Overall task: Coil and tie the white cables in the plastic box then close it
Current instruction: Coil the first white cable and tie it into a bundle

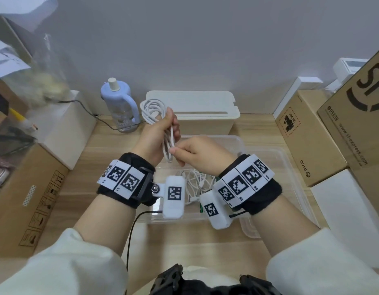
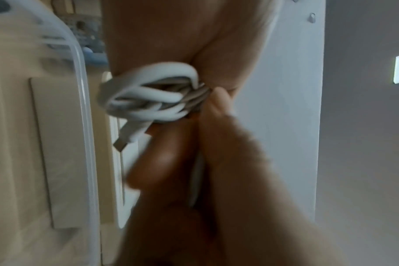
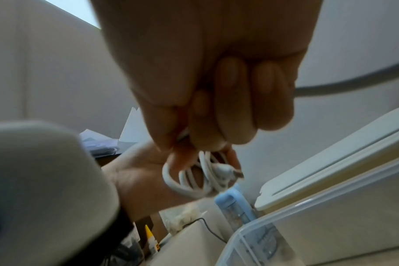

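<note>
My left hand (image 1: 163, 133) grips a coiled white cable (image 1: 151, 110) above the clear plastic box (image 1: 239, 143); the coil's loops stick out past the fingers (image 2: 153, 100). My right hand (image 1: 184, 152) pinches the lower end of the same cable (image 1: 170, 152). In the right wrist view the coil (image 3: 194, 178) and its plug (image 3: 230, 171) hang below my curled right fingers (image 3: 230, 100). More loose white cables (image 1: 195, 182) lie tangled in the box, partly hidden by my wrists. The clear lid (image 1: 290, 177) lies to the right of the box.
A cream box with a lid (image 1: 192, 109) stands behind the plastic box, a blue bottle (image 1: 120, 105) to its left. Cardboard boxes (image 1: 312, 137) line the right side, another carton (image 1: 29, 192) and a white box (image 1: 65, 128) the left.
</note>
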`<state>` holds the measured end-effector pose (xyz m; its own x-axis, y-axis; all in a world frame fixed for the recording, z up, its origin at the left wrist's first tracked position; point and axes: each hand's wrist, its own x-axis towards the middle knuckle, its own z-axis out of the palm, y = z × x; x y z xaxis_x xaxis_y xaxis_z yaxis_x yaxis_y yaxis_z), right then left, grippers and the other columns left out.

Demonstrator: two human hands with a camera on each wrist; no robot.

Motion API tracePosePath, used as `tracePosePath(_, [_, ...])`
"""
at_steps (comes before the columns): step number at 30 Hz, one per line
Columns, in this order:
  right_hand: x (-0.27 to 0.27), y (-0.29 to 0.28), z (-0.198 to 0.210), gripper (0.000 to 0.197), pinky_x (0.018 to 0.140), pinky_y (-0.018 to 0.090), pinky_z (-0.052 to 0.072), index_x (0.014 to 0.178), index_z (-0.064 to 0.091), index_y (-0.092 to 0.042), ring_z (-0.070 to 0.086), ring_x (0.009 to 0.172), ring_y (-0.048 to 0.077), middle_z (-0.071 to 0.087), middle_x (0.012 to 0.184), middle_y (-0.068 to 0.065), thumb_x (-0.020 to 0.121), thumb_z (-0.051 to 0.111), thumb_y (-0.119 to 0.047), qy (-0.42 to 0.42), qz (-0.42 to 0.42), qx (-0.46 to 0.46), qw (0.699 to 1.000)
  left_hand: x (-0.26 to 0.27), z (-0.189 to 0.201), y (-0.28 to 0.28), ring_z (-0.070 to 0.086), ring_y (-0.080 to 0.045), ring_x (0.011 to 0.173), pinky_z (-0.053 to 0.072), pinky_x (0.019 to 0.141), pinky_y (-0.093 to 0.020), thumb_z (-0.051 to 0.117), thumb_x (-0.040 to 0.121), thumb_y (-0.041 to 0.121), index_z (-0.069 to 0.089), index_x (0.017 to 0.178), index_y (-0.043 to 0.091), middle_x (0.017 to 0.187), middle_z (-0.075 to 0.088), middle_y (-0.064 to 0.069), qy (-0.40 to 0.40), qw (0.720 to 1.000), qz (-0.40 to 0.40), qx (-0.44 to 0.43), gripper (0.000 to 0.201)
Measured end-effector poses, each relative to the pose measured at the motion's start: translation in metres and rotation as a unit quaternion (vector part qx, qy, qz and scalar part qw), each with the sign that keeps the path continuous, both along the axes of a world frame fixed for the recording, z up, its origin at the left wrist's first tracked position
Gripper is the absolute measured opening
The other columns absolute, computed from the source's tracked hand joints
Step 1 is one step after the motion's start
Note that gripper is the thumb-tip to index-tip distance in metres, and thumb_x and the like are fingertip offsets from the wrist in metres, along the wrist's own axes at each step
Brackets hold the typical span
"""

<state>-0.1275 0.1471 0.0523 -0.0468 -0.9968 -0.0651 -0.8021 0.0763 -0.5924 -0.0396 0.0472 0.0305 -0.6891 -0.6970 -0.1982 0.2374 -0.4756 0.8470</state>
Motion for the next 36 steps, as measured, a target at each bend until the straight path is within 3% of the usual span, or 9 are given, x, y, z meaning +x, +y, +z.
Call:
tracePosePath(4, [0.003, 0.005, -0.005, 0.041, 0.050, 0.014, 0.031, 0.061, 0.054, -0.021, 0.045, 0.047, 0.001, 0.045, 0.055, -0.007, 0.096, 0.038, -0.037, -0.030, 0.059, 0.096, 0.993, 0.000, 0.004, -0.001, 0.050, -0.006, 0.051, 0.050, 0.067, -0.024, 0.032, 0.099, 0.034, 0.041, 0.069, 0.014, 0.058, 0.054, 0.004, 0.087, 0.995, 0.014, 0.050, 0.037])
tracePosePath(8, [-0.011, 0.009, -0.012, 0.036, 0.042, 0.009, 0.032, 0.069, 0.063, -0.016, 0.041, 0.036, -0.003, 0.041, 0.051, -0.009, 0.093, 0.046, -0.036, -0.046, 0.035, 0.180, 0.982, 0.009, 0.012, -0.003, 0.034, -0.001, 0.034, 0.042, 0.042, -0.014, 0.034, 0.093, 0.040, 0.041, 0.074, 0.018, 0.041, 0.035, 0.010, 0.124, 0.982, -0.094, 0.103, 0.030])
tracePosePath(13, [-0.040, 0.003, -0.004, 0.028, 0.054, 0.025, 0.032, 0.070, 0.065, -0.009, 0.040, 0.050, 0.007, 0.047, 0.053, -0.005, 0.078, 0.068, -0.036, -0.004, -0.077, 0.080, 0.994, 0.011, 0.005, 0.001, 0.029, -0.001, 0.028, 0.025, 0.032, -0.011, 0.052, 0.079, 0.033, 0.044, 0.075, 0.015, 0.045, 0.039, 0.007, -0.044, 0.981, -0.186, 0.028, 0.020])
tracePosePath(19, [-0.042, 0.002, 0.026, 0.008, 0.064, 0.025, 0.035, 0.084, 0.069, -0.012, 0.041, 0.060, -0.002, 0.044, 0.063, -0.014, 0.077, 0.070, -0.017, 0.016, -0.022, -0.053, 0.998, 0.010, -0.007, 0.005, 0.043, -0.017, 0.049, 0.042, 0.052, -0.024, 0.085, 0.058, 0.026, 0.058, 0.081, 0.015, 0.062, 0.050, -0.007, -0.201, 0.927, -0.257, -0.185, 0.037])
tracePosePath(21, [-0.041, -0.003, 0.023, 0.011, 0.071, 0.029, 0.040, 0.088, 0.070, -0.011, 0.048, 0.069, 0.003, 0.045, 0.069, -0.016, 0.078, 0.068, -0.015, 0.015, -0.003, -0.082, 0.997, 0.009, -0.007, 0.008, 0.049, -0.021, 0.060, 0.045, 0.061, -0.030, 0.086, 0.055, 0.028, 0.064, 0.086, 0.015, 0.081, 0.056, -0.014, -0.230, 0.904, -0.285, -0.222, 0.040])
tracePosePath(25, [-0.043, -0.006, 0.014, 0.005, 0.069, 0.031, 0.047, 0.077, 0.067, -0.021, 0.056, 0.072, 0.013, 0.056, 0.073, -0.008, 0.076, 0.070, -0.016, -0.063, -0.097, -0.161, 0.980, 0.010, -0.002, 0.015, 0.040, -0.012, 0.049, 0.033, 0.046, -0.024, 0.061, 0.083, 0.037, 0.070, 0.076, 0.016, 0.067, 0.059, -0.002, -0.262, 0.878, -0.318, -0.243, 0.024])
tracePosePath(28, [-0.052, -0.005, 0.006, 0.019, 0.051, 0.026, 0.043, 0.069, 0.060, -0.029, 0.047, 0.051, 0.005, 0.051, 0.063, -0.009, 0.079, 0.068, -0.015, -0.163, -0.230, -0.221, 0.934, 0.015, -0.004, 0.012, 0.054, -0.015, 0.074, 0.044, 0.061, -0.024, 0.051, 0.088, 0.033, 0.062, 0.070, 0.016, 0.079, 0.065, 0.002, -0.163, 0.908, -0.324, -0.209, 0.028])
tracePosePath(31, [-0.048, -0.003, -0.007, 0.014, 0.039, 0.024, 0.043, 0.082, 0.064, -0.023, 0.041, 0.036, 0.004, 0.047, 0.058, -0.005, 0.091, 0.054, -0.018, -0.190, -0.228, -0.137, 0.945, 0.011, -0.006, 0.012, 0.061, -0.013, 0.088, 0.052, 0.078, -0.026, 0.040, 0.096, 0.023, 0.057, 0.071, 0.016, 0.085, 0.064, -0.002, -0.062, 0.965, -0.214, -0.139, 0.031])
tracePosePath(36, [-0.024, 0.000, -0.022, 0.033, 0.054, 0.025, 0.047, 0.126, 0.054, -0.015, 0.046, 0.042, 0.002, 0.048, 0.062, -0.008, 0.095, 0.045, -0.012, -0.150, -0.154, -0.037, 0.976, 0.001, -0.009, 0.010, 0.061, -0.017, 0.088, 0.054, 0.073, -0.032, 0.041, 0.097, 0.022, 0.056, 0.092, 0.011, 0.093, 0.062, -0.005, -0.067, 0.991, -0.060, -0.095, 0.019])
